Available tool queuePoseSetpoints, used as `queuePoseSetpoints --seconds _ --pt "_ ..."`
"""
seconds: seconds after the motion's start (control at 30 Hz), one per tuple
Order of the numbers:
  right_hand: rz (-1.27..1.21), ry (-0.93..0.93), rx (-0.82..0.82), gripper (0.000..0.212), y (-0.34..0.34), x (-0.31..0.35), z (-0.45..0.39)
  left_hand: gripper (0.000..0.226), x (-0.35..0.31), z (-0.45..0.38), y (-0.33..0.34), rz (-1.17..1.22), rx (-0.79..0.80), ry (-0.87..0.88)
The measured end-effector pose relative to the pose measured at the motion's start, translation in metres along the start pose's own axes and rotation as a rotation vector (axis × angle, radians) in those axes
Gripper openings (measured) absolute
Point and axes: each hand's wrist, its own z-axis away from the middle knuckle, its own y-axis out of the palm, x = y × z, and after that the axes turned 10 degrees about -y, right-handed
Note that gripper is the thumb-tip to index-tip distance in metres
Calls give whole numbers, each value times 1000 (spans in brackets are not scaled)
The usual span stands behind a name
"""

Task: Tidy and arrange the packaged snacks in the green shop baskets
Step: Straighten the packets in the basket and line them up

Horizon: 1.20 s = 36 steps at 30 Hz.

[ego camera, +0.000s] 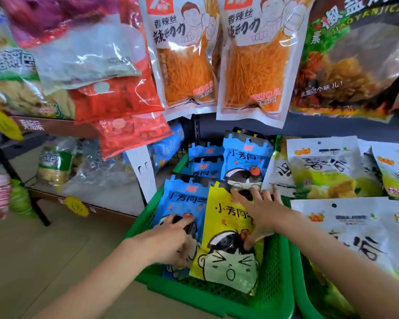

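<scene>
A green basket [274, 293] holds blue snack packets [182, 199] and a yellow packet [226, 261] lying on them. Just beside it on the right, a second green basket [302, 295] carries white-and-green packets [327, 166].
</scene>
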Motion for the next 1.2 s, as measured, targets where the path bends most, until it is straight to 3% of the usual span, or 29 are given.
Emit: queuePoseSetpoints --seconds 0.1,0.17,0.23,0.3,0.4,0.47,0.57,0.63,0.7,0.77,0.83,1.0,1.1,1.2 --pt "-6 -25 -14 118 5 6 10 18 -4 6 -14 63 13 99" --pt "34 -19 -33 102 4 8 14 23 0 0 -28 180 -117 90" --pt "66 -6 -81 92 2 7 16 45 6 -14 -36 171 -264 13" --pt "30 -17 -184 96 0 6 14 85 8 -28 -36 91 -180 -111" --pt "-181 -118 -271 105 3 8 3 102 -9 -40 -24 -49 -3 -189" --pt "-274 -134 -236 108 8 13 -4 102 -19 -42 -14 -79 -7 -203" --pt "-83 -55 -120 107 18 21 -11 94 -9 -43 -17 25 26 -229" --pt "-76 -40 -63 98 8 18 -11 78 -1 -47 -36 56 -37 -229" --pt "-164 -32 -171 82 -15 2 -19 52 -3 -57 -58 112 -242 -223" --pt "-205 27 -382 72 -41 -24 -36 44 -19 -71 -74 278 -366 -190" --pt "-211 80 -493 74 -60 -49 -58 50 -38 -90 -80 437 -330 -191" --pt "-239 202 -476 85 -74 -79 -100 63 -58 -142 -72 682 -260 -343" --pt "-242 244 -535 75 -67 -76 -97 36 -64 -146 -67 704 -354 -333" --pt "-201 208 -735 47 -54 -73 -78 18 -72 -123 -67 667 -452 -209"
